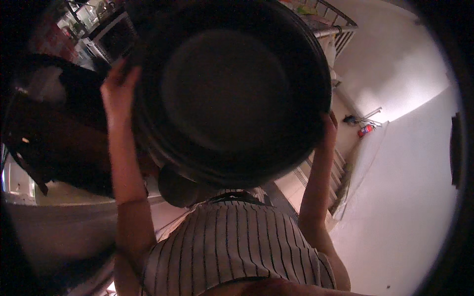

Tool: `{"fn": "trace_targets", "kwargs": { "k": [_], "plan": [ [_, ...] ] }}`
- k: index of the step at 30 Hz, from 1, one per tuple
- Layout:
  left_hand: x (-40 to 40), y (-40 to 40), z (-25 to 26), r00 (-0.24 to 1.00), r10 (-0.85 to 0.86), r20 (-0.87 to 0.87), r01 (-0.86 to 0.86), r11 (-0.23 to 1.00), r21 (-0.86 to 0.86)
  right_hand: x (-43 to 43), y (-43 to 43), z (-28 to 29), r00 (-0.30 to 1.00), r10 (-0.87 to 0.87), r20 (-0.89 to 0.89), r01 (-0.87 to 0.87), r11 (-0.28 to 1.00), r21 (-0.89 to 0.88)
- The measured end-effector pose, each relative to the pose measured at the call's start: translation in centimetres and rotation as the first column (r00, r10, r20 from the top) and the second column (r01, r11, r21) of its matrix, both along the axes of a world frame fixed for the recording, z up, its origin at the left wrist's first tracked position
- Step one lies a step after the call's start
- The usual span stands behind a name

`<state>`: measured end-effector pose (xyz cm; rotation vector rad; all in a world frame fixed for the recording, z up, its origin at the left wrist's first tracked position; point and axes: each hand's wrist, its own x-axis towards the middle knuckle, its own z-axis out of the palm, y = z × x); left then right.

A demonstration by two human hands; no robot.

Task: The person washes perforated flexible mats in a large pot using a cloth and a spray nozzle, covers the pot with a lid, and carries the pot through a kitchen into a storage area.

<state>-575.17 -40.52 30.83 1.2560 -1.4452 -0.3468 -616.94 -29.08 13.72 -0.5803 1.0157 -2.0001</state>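
Observation:
A large, dark round basin [226,88] fills the upper middle of the head view, held up in front of my chest. Its broad round face and ridged rim show, but it is too dim to tell the material. At the basin's left edge is my left hand [120,83], fingers bent against the rim. My right hand [330,127] grips the opposite side low on the rim, its fingers partly hidden. Below the basin's lower left edge, a smaller dark rounded object [176,187] shows in part. The basin blocks whatever lies behind it.
A metal rack [335,33] with rails stands at upper right, something green on top. Beside the pale wall [411,177] lies a red and blue container [366,130]. A dark, indistinct shape [63,122] occupies the left. At upper left is a dark-fronted, box-like appliance [114,35].

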Motion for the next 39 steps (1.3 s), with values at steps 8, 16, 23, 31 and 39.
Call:
{"fn": "trace_targets", "kwargs": {
  "k": [8,16,23,31,39],
  "plan": [
    [16.8,-8.2,6.6,0.749,0.492,0.445,-0.364,0.866,-0.343,11.9,-28.8,8.6,0.950,0.164,-0.267,-0.163,0.986,0.026],
    [19.0,-5.2,0.9,0.514,0.710,0.481,-0.682,0.678,-0.272,15.9,-43.2,4.2,0.758,0.262,-0.598,-0.333,0.943,-0.009],
    [22.5,-18.8,-3.9,0.508,0.670,0.541,-0.706,0.684,-0.184,16.8,-52.1,2.0,0.798,0.419,-0.434,-0.384,0.908,0.170],
    [16.3,-41.2,-12.2,0.856,0.489,0.169,-0.517,0.796,0.315,10.1,-63.9,-4.2,0.814,0.473,-0.337,-0.316,0.848,0.426],
    [13.9,-61.2,-24.2,0.869,0.432,0.240,-0.494,0.769,0.405,3.3,-83.8,-11.1,0.656,0.564,-0.502,-0.282,0.799,0.531]
  ]
}}
